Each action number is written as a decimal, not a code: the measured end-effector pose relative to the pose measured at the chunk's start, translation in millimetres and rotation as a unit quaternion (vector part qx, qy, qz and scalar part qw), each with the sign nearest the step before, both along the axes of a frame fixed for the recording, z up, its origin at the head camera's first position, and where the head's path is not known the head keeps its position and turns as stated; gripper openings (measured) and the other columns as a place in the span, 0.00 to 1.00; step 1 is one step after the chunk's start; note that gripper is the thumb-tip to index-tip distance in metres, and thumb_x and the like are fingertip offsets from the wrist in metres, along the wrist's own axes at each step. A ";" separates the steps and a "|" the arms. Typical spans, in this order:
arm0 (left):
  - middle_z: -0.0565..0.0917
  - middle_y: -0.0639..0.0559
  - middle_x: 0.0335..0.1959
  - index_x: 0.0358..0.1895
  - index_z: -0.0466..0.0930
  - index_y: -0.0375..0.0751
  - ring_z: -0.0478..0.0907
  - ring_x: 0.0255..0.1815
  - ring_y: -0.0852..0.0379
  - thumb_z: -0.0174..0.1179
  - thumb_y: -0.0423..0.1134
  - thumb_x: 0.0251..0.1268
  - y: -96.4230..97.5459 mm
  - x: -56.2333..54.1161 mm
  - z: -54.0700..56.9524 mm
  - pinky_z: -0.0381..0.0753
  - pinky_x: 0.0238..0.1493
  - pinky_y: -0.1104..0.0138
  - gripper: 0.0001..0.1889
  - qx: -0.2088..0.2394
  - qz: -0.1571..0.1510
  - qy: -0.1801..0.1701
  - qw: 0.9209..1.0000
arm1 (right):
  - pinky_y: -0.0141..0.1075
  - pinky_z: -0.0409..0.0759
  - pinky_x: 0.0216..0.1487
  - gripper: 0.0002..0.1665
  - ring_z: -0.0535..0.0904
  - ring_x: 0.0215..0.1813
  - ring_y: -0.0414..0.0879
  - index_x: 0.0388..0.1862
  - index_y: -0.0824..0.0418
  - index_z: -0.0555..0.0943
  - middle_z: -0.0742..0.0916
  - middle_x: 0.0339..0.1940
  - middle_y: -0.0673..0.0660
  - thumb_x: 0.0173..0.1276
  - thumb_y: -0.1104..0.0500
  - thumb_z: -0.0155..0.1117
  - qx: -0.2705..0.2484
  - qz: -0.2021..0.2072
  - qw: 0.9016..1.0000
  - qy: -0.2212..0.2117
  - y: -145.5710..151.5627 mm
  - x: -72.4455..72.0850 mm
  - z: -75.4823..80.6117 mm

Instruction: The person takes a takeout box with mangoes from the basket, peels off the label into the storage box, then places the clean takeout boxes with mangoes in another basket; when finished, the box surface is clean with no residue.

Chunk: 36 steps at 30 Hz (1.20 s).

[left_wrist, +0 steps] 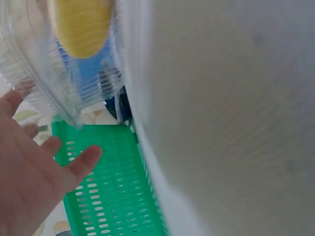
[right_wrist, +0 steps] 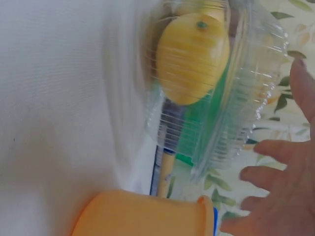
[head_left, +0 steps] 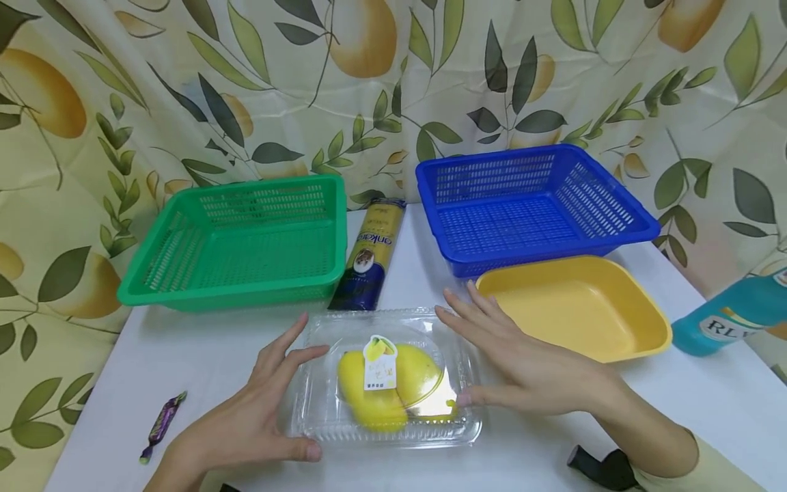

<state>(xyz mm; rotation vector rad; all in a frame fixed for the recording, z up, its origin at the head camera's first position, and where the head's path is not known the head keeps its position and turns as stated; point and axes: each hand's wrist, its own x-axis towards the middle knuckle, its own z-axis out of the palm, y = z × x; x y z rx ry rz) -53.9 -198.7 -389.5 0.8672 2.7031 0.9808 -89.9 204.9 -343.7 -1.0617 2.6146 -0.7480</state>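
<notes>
Cream-coloured cloth [head_left: 203, 41] with printed oranges and leaves hangs at the back, and before it stands the white table [head_left: 522, 451]. Upon this table, the blue basket [head_left: 522, 219] is at the back right and the green basket [head_left: 246, 260] at the back left. Just in front of the blue one is the yellow basin [head_left: 572, 307]. Between my two hands, near the front middle, sits the clear plastic box [head_left: 439, 434], its lid down.

Neither of my hands is gripping. My left hand [head_left: 252, 410] has its fingers spread at the left side of the box; my right hand [head_left: 522, 369] is spread likewise at the right side. Whether some fingertip touches the plastic, I cannot tell.

On the far right leans the turquoise bottle [head_left: 732, 314]; I read "RL" on its white label, the remainder is unclear. Just beside the green basket lies the gold and blue packet [head_left: 371, 253], with "ankara" upside down to me. Yellow fruits [head_left: 424, 372] rest inside the box. Left of my left hand is the purple wrapped sweet [head_left: 162, 425]. Smallest, the box's sticker [head_left: 381, 372] shows lemons; its letters I cannot read.
</notes>
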 end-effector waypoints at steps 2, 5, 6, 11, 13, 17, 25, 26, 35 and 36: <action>0.32 0.54 0.86 0.79 0.55 0.60 0.35 0.84 0.40 0.80 0.63 0.43 0.5 -0.6 0.3 0.64 0.61 0.23 0.58 0.005 -0.002 0.003 1.000 | 0.65 0.45 0.80 0.53 0.29 0.86 0.57 0.86 0.42 0.50 0.45 0.88 0.49 0.70 0.35 0.65 -0.010 0.008 1.000 0.022 -4.5 -2.5 -0.9; 0.35 0.56 0.86 0.76 0.59 0.56 0.32 0.86 0.44 0.81 0.62 0.43 3.0 -1.9 1.9 0.56 0.66 0.22 0.56 0.012 -0.001 0.000 1.000 | 0.72 0.52 0.75 0.46 0.34 0.86 0.57 0.84 0.42 0.59 0.51 0.87 0.49 0.72 0.39 0.67 -0.029 0.025 0.998 0.057 -12.5 -6.2 -0.9; 0.36 0.57 0.86 0.75 0.60 0.55 0.31 0.86 0.44 0.81 0.62 0.43 3.9 -2.5 2.2 0.53 0.67 0.22 0.55 0.016 -0.002 -0.002 1.000 | 0.72 0.53 0.75 0.44 0.35 0.86 0.56 0.82 0.42 0.62 0.54 0.87 0.49 0.72 0.41 0.67 -0.037 0.032 0.997 0.066 -15.5 -7.4 -0.8; 0.40 0.58 0.86 0.70 0.61 0.50 0.31 0.86 0.45 0.79 0.64 0.45 7.6 -6.0 2.1 0.48 0.70 0.24 0.51 0.020 -0.001 -0.009 1.000 | 0.67 0.58 0.76 0.33 0.46 0.86 0.53 0.74 0.40 0.74 0.68 0.81 0.44 0.72 0.42 0.68 -0.057 0.079 0.989 0.112 -33.6 -16.6 0.4; 0.42 0.58 0.86 0.69 0.62 0.48 0.32 0.86 0.44 0.78 0.64 0.46 8.3 -7.6 1.2 0.48 0.71 0.25 0.50 0.019 -0.002 -0.004 1.000 | 0.65 0.61 0.76 0.29 0.51 0.85 0.52 0.71 0.40 0.77 0.73 0.77 0.43 0.72 0.42 0.68 -0.058 0.102 0.984 0.133 -40.5 -20.8 -0.2; 0.47 0.58 0.85 0.68 0.62 0.47 0.34 0.86 0.43 0.76 0.67 0.48 9.9 -10.4 -2.8 0.49 0.70 0.26 0.48 0.019 -0.006 0.007 1.000 | 0.63 0.66 0.73 0.25 0.59 0.82 0.55 0.65 0.41 0.82 0.79 0.72 0.45 0.70 0.42 0.69 -0.063 0.141 0.973 0.171 -50.5 -27.6 -3.7; 0.48 0.62 0.84 0.66 0.63 0.50 0.35 0.86 0.43 0.78 0.65 0.46 14.5 -9.6 -4.3 0.50 0.69 0.24 0.47 0.010 -0.001 -0.007 1.000 | 0.58 0.71 0.71 0.21 0.66 0.78 0.55 0.57 0.44 0.86 0.84 0.65 0.46 0.66 0.46 0.74 -0.084 0.180 0.960 0.198 -61.2 -34.7 -7.3; 0.48 0.62 0.84 0.66 0.63 0.50 0.35 0.85 0.43 0.78 0.64 0.45 14.5 -9.9 -3.5 0.50 0.70 0.24 0.47 0.009 0.000 -0.007 1.000 | 0.58 0.71 0.72 0.21 0.67 0.78 0.55 0.57 0.44 0.87 0.84 0.65 0.46 0.66 0.46 0.75 -0.086 0.183 0.959 0.200 -62.5 -35.8 -7.0; 0.49 0.61 0.83 0.65 0.64 0.49 0.37 0.85 0.42 0.78 0.65 0.45 12.0 -12.0 -3.0 0.51 0.69 0.23 0.48 0.009 -0.003 0.007 1.000 | 0.53 0.72 0.72 0.13 0.71 0.74 0.53 0.50 0.45 0.88 0.87 0.60 0.46 0.67 0.49 0.74 -0.100 0.205 0.948 0.221 -74.1 -44.2 -9.3; 0.49 0.61 0.83 0.65 0.64 0.49 0.37 0.85 0.42 0.78 0.65 0.45 11.8 -12.0 -3.0 0.51 0.69 0.24 0.48 0.010 -0.003 0.006 1.000 | 0.52 0.73 0.72 0.12 0.72 0.74 0.52 0.49 0.45 0.89 0.87 0.59 0.46 0.67 0.49 0.74 -0.103 0.208 0.946 0.228 -75.5 -45.1 -10.2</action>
